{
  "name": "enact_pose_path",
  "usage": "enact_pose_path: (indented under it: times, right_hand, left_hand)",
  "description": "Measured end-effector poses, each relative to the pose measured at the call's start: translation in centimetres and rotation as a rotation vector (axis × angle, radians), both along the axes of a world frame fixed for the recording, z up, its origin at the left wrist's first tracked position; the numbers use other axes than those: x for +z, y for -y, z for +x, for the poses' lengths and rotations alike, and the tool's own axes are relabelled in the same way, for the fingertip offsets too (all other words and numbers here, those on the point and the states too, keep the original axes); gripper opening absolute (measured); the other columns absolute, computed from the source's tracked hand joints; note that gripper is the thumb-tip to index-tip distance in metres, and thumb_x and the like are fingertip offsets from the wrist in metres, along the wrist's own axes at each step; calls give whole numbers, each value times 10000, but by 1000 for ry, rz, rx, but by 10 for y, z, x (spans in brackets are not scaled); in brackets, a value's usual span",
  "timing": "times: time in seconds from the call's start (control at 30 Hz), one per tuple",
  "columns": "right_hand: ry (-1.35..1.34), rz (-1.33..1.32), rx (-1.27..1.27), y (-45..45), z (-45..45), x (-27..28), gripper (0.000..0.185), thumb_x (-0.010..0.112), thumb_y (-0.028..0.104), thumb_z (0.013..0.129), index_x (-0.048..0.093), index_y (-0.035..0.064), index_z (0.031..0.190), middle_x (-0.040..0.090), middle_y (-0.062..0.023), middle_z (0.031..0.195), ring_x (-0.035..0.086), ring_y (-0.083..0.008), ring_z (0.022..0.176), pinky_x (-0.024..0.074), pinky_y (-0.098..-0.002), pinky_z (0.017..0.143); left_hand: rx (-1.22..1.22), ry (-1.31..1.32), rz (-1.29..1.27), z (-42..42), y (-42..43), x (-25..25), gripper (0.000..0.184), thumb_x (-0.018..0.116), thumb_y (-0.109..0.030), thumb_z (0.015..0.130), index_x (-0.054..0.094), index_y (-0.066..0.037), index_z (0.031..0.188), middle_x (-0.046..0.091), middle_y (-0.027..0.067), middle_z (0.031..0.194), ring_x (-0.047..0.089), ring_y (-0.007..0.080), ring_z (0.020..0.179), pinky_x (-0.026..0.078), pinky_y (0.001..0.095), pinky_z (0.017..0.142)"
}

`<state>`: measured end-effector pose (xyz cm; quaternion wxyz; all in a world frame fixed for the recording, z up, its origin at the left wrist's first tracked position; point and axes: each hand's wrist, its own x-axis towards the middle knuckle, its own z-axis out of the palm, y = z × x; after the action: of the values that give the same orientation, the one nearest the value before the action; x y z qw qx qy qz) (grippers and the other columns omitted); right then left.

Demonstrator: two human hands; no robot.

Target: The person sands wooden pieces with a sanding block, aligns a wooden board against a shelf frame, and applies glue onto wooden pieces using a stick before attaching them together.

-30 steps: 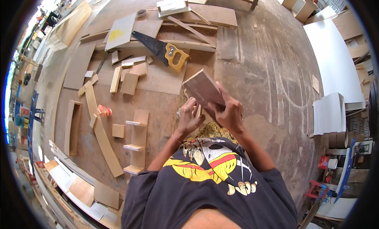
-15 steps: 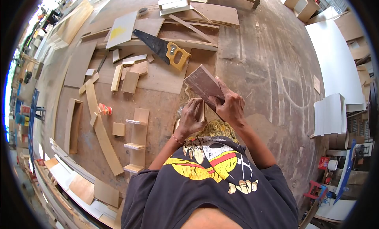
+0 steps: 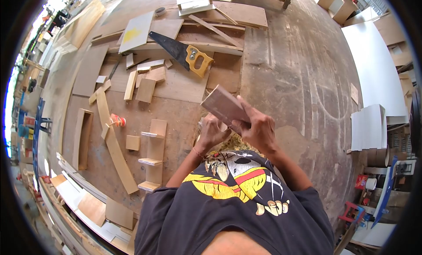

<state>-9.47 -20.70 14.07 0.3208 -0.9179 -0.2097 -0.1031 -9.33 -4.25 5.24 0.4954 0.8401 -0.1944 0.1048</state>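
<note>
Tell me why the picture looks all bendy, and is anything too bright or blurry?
In the head view, a wide lens probably makes the white sheet look curved and the corners black; in that same head view, glare washes out the upper left edge, while the saw and the board in the right hand look fairly sharp.

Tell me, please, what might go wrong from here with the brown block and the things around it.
1. The brown block in the right grip sits close to the left grip; a slip might scrape the latter.
2. The saw lies ahead with no cover on it; reaching across could cause a cut.
3. The red-and-white tub sits by the long strip and might get knocked if that strip shifts.
</note>
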Motion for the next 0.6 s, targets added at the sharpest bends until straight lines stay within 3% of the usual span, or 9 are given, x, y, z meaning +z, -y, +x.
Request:
enact_pose_path:
  times: [0.07, 0.13, 0.17, 0.27, 0.3, 0.43, 0.53, 0.6]
  right_hand:
    - [5, 26, -70, 3, 11, -8, 632, 701, 212, 713, 457, 129, 1290, 642, -161, 885, 638, -324, 760, 499, -374, 640]
    - [-18, 0, -114, 4, 15, -9, 628, 701, 213, 713, 463, 137, 1289, 641, -164, 886, 638, -324, 757, 500, -376, 644]
    - [-8, -21, -102, 4, 14, -9, 625, 700, 212, 713, 465, 137, 1287, 641, -163, 887, 638, -322, 758, 499, -377, 646]
    - [-24, -19, -60, 5, 2, -4, 626, 701, 212, 712, 465, 136, 1287, 643, -163, 890, 639, -319, 759, 499, -379, 648]
    - [-36, 2, -42, 6, 1, -2, 628, 703, 210, 710, 466, 141, 1288, 642, -162, 894, 640, -319, 756, 500, -379, 646]
    - [11, 39, -70, 6, 10, -10, 646, 711, 210, 703, 460, 155, 1296, 642, -165, 904, 643, -314, 748, 503, -371, 641]
    - [9, 17, -101, 0, 13, -10, 656, 712, 213, 704, 452, 157, 1304, 645, -164, 908, 645, -310, 751, 504, -365, 644]
    - [-14, 30, -50, 0, 4, -1, 656, 711, 213, 707, 449, 155, 1306, 646, -162, 912, 646, -308, 753, 505, -363, 645]
  left_hand:
    - [34, 10, -15, -1, 7, 6, 431, 643, -122, 562, 574, -19, 975, 564, 199, 993, 550, 378, 913, 462, 400, 778]
    - [60, -43, -87, -3, 11, 10, 370, 637, -138, 589, 596, -17, 936, 598, 178, 871, 573, 355, 845, 454, 395, 753]
    - [-9, -98, -106, -2, 9, 6, 399, 656, -150, 612, 586, -13, 980, 567, 203, 1020, 552, 371, 932, 460, 388, 784]
    - [-25, -130, -4, -2, 5, -1, 440, 652, -131, 599, 572, -10, 1014, 572, 206, 1025, 553, 372, 944, 455, 395, 801]
    - [-55, 13, -13, -1, 6, -2, 459, 649, -127, 601, 568, -14, 1039, 577, 213, 1028, 554, 371, 955, 453, 400, 814]
    - [-61, -54, -31, 0, 8, 6, 434, 653, -143, 624, 577, -22, 1034, 579, 219, 1025, 555, 367, 967, 452, 401, 823]
    - [-60, -36, -180, 2, 8, 11, 428, 652, -152, 634, 580, -25, 1037, 581, 223, 1020, 556, 365, 970, 449, 405, 830]
    - [-33, -78, -62, 0, 5, 1, 456, 646, -143, 611, 574, -20, 1045, 581, 218, 1029, 557, 363, 971, 449, 403, 839]
